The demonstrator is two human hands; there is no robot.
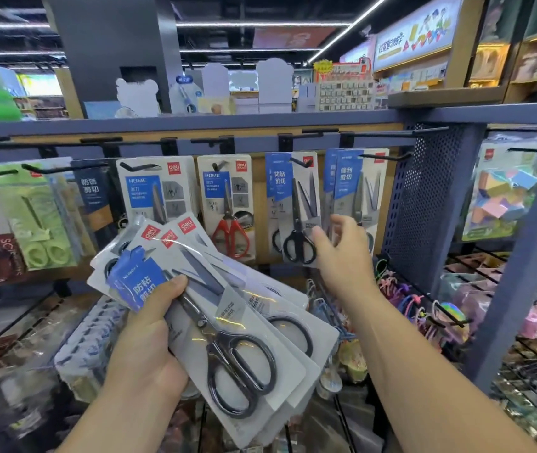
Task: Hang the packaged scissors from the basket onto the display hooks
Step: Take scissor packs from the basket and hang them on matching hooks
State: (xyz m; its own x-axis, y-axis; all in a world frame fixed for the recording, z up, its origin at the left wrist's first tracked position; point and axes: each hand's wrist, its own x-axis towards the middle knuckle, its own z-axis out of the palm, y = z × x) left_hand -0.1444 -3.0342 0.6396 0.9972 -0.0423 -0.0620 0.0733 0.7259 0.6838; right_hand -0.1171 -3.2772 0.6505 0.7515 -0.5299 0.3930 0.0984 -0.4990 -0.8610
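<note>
My left hand (147, 325) grips a fanned stack of packaged scissors (228, 338), black-handled on white cards with blue labels, held low at the centre. My right hand (342, 253) is raised to the display, its fingers loosely spread beside a hanging pack of black scissors (296, 207); I cannot tell whether they touch it. That pack hangs on a black display hook (301, 162). Another hook (385, 156) to the right carries several blue-labelled packs (352, 191). The basket is not in view.
More packs hang along the rail: red-handled scissors (228, 204), a HOME pack (159, 191), green scissors (35, 217). A blue perforated post (424, 204) stands at the right. Wire shelves below hold small goods (424, 305). Colourful blocks (502, 197) hang far right.
</note>
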